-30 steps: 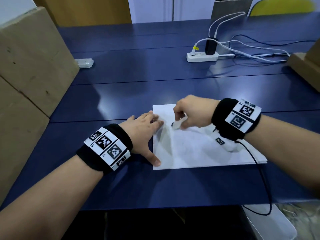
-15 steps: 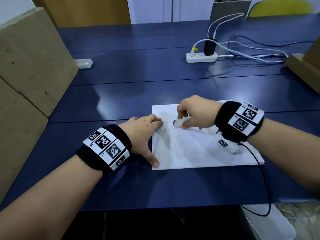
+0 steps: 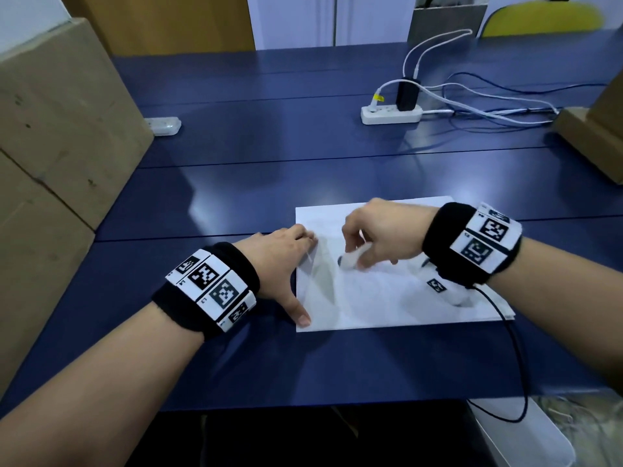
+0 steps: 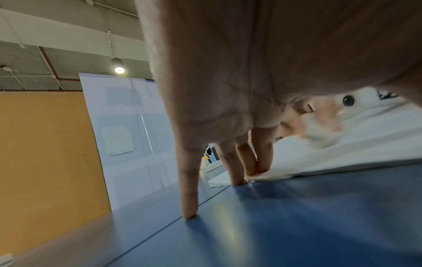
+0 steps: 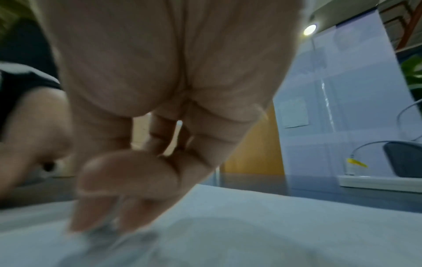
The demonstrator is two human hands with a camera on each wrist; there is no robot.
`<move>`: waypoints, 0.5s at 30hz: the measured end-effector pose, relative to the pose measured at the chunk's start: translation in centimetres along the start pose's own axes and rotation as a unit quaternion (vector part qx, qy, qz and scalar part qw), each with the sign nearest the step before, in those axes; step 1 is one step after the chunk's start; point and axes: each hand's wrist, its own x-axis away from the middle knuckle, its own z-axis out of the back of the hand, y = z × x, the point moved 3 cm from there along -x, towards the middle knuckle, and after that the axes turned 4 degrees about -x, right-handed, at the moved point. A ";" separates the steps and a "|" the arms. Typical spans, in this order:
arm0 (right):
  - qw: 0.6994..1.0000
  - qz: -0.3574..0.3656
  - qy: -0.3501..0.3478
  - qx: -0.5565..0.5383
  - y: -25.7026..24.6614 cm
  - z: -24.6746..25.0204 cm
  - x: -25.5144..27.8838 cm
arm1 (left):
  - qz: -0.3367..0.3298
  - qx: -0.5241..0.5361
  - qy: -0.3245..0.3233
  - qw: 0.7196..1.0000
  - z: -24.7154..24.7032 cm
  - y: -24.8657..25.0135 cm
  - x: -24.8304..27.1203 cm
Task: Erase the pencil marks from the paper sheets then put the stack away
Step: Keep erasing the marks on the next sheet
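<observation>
A stack of white paper sheets (image 3: 387,298) lies on the blue table (image 3: 269,156) in front of me, with faint pencil marks on the top sheet. My left hand (image 3: 286,261) lies flat with straight fingers (image 4: 262,155) pressing the stack's left edge, thumb spread toward the near corner. My right hand (image 3: 377,230) pinches a white eraser (image 3: 352,259) and holds its tip down on the top sheet near the left side. The right wrist view is blurred, with the fingertips (image 5: 91,213) down on the paper (image 5: 251,225).
Large cardboard boxes (image 3: 50,146) stand along the left. A white power strip (image 3: 391,114) with cables sits at the back, another box (image 3: 593,129) at the right. A small white object (image 3: 163,125) lies by the left box. A black cable (image 3: 515,358) hangs off my right wrist.
My right hand with the eraser has shifted slightly right and toward me across the top sheet, rubbing. The left hand has kept its place on the stack's edge.
</observation>
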 end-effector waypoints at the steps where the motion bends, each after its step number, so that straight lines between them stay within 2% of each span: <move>1: 0.999 0.012 -0.049 -0.006 -0.7 -0.6 0.6 | 0.000 -0.001 0.000 1.000 0.0 0.0 -0.1; 3: 0.991 0.026 -0.134 -0.004 -1.6 -1.7 1.5 | 0.001 -0.002 -0.007 1.000 0.0 0.0 -0.5; 4: 0.990 0.031 -0.140 -0.004 -1.7 -1.9 1.6 | 0.001 -0.003 -0.010 1.000 0.0 0.0 -0.7; 5: 0.992 0.035 -0.123 -0.007 -1.6 -1.7 1.2 | 0.003 -0.004 -0.009 1.000 -0.1 0.0 -0.8; 9: 0.999 -0.004 0.038 -0.003 0.2 0.5 -0.6 | 0.023 -0.010 0.007 1.000 0.0 0.1 -0.9; 10: 0.998 -0.009 0.053 0.010 0.4 0.7 -0.8 | 0.026 -0.015 0.010 1.000 0.1 0.2 -0.9; 12: 1.000 0.013 0.019 0.021 0.2 0.1 -0.6 | 0.028 -0.021 0.015 0.999 0.3 0.3 -0.9; 15: 0.992 0.029 -0.121 0.000 -1.2 -1.9 1.0 | 0.027 -0.008 0.014 1.000 0.3 0.5 -0.9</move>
